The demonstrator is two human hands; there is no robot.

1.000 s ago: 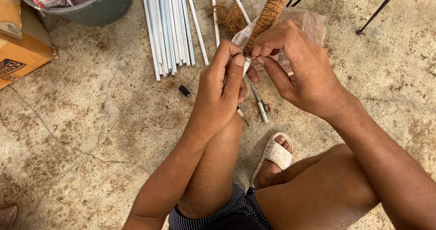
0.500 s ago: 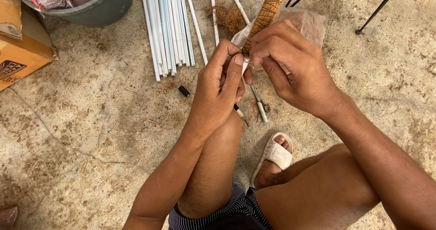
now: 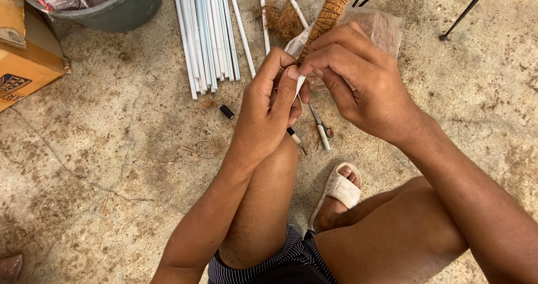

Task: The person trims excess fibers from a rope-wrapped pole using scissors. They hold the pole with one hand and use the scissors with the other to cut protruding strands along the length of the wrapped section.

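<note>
A white pipe wrapped in brown coir fibre (image 3: 332, 6) slants up to the top edge. My left hand (image 3: 270, 110) grips its bare white lower end, thumb pressed along it. My right hand (image 3: 358, 79) pinches the lowest turns of fibre on the pipe with thumb and fingertips, right beside my left thumb. Both hands hover above my raised left knee. Whatever thin thread lies between the fingers is too small to make out.
A bundle of white pipes (image 3: 204, 29) lies on the concrete floor at top centre. Scissors (image 3: 320, 128) and a small black cap (image 3: 226, 112) lie below the hands. A clear plastic bag (image 3: 378, 26), loose coir (image 3: 280, 20), a grey bucket (image 3: 120, 9), a cardboard box (image 3: 25, 65), black metal legs (image 3: 465, 9).
My right hand's fingers have shifted slightly down and left along the fibre end, closing tighter against my left thumb. Left hand holds steady.
</note>
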